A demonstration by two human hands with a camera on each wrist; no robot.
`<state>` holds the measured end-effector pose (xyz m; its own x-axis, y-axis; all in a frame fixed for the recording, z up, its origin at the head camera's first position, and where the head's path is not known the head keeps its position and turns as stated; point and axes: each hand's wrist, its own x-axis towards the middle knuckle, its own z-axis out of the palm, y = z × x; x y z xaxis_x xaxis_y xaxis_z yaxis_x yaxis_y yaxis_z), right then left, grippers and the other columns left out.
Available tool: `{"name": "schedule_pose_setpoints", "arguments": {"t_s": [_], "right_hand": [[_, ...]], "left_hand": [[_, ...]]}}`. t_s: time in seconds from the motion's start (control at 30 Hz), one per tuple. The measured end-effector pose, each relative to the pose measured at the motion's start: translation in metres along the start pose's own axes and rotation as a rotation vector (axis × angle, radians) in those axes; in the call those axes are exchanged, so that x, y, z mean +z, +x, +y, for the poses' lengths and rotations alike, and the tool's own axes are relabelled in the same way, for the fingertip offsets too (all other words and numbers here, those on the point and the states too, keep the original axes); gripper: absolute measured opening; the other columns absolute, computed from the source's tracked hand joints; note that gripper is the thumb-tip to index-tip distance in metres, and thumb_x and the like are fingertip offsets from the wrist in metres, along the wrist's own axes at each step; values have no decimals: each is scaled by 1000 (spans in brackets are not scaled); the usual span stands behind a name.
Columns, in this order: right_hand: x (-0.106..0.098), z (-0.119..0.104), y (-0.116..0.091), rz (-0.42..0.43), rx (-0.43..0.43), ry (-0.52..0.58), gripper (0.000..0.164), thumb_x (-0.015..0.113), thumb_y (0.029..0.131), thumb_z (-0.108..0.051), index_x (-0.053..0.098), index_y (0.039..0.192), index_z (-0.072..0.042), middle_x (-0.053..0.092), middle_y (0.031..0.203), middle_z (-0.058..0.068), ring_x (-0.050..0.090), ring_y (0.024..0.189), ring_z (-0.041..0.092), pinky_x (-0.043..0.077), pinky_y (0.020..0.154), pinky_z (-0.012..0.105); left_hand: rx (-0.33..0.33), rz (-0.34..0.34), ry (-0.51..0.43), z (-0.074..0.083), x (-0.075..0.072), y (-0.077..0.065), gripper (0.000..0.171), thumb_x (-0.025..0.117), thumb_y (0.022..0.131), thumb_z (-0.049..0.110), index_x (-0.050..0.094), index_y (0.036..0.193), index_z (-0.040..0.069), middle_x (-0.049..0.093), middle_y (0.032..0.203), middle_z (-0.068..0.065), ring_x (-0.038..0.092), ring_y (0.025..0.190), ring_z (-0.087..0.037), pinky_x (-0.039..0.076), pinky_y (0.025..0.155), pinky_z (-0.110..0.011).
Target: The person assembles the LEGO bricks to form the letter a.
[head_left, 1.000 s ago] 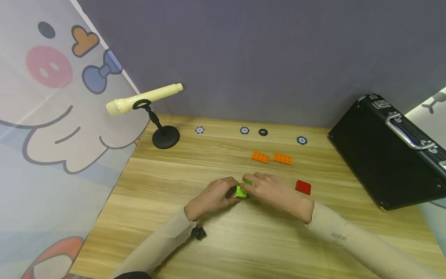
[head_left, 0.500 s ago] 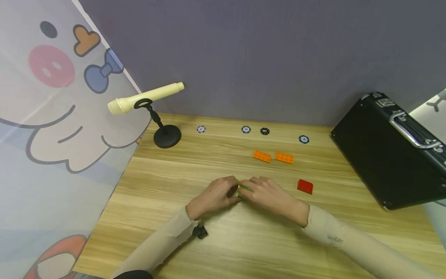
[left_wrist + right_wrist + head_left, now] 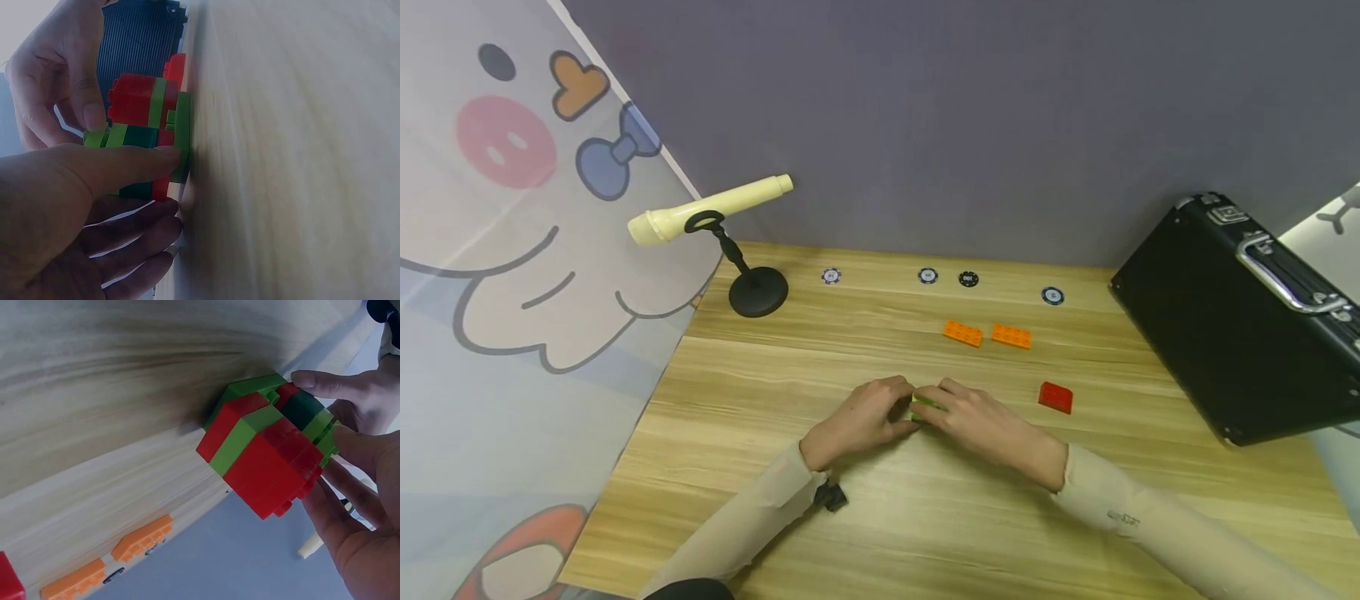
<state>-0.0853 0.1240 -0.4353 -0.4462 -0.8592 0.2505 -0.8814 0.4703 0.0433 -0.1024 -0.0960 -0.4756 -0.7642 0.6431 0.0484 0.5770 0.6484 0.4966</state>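
Note:
A block build of toy bricks stands on the table between both hands. Its green baseplate (image 3: 182, 134) carries a red tower (image 3: 272, 465) with a light green band, beside a stack with a dark green brick (image 3: 139, 137). My left hand (image 3: 859, 419) grips that stack, thumb on the near side and fingers behind. Fingers of my right hand (image 3: 976, 421) pinch a light green brick (image 3: 327, 445) at the stack's top. From the head view most of the build is hidden beneath the right fingers.
A red brick (image 3: 1056, 397) and two orange bricks, left (image 3: 962, 333) and right (image 3: 1011, 336), lie beyond the right hand. Several chips line the back. A microphone (image 3: 730, 202) on a stand is back left; a black case (image 3: 1232, 333) stands right. A small black object (image 3: 831, 497) lies by the left sleeve.
My right hand has shifted slightly left toward the left hand, and its fingers now cover most of the green bricks that showed earlier. My left hand has kept its grip, nearly still.

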Motion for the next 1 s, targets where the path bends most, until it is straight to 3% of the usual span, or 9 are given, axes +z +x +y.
{"name": "schedule_pose_setpoints", "arguments": {"t_s": [0.73, 1.0], "right_hand": [[6, -2, 1, 3, -13, -22, 41, 71, 86, -4, 65, 126, -12, 61, 130, 6, 57, 98, 15, 56, 79, 24], [4, -2, -5, -11, 10, 23, 44, 72, 89, -13, 61, 131, -15, 59, 136, 7, 61, 110, 19, 56, 90, 29]], "left_hand": [[-6, -2, -6, 0, -2, -1, 33, 77, 85, 32, 68, 113, 16, 65, 96, 9, 59, 81, -8, 46, 69, -19], [-2, -11, 5, 0, -2, 1, 30, 77, 86, 33, 68, 109, 15, 63, 92, 7, 56, 77, -9, 43, 65, -18]]}}
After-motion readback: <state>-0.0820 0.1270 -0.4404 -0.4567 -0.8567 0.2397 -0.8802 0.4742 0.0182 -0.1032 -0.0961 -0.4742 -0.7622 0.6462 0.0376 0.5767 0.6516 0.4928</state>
